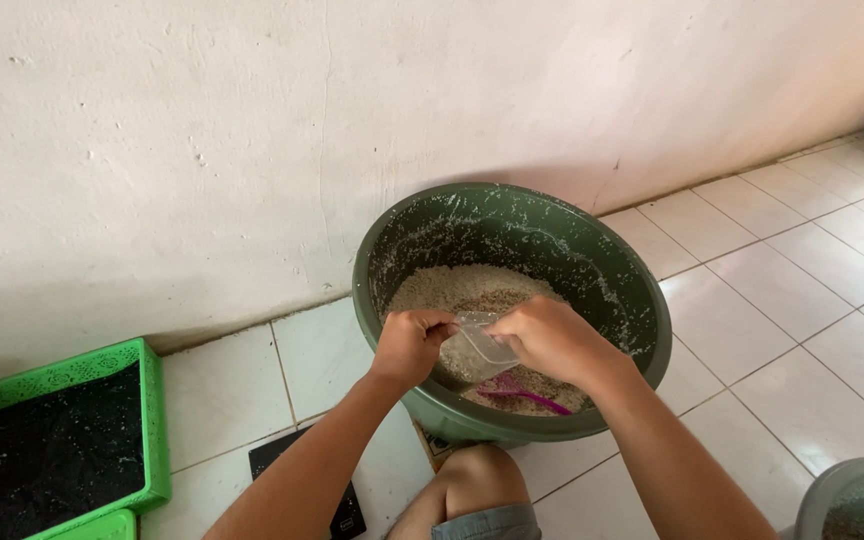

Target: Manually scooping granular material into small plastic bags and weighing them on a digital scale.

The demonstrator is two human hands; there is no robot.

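A large dark green basin (612,260) sits on the white tiled floor against the wall, part filled with pale grainy material (462,285). Over it my left hand (410,343) and my right hand (550,338) both grip a small clear plastic container (477,352), one on each side, tilted above the grain. A purple spoon-like scoop (524,395) lies in the basin below the container, near the front rim. Grains cling to the basin's inner wall.
A green perforated tray (152,420) with dark soil stands at the lower left. A black flat device (277,455) lies on the tiles by my knee (477,480). A grey bucket rim (852,490) shows at the lower right. The wall is close behind.
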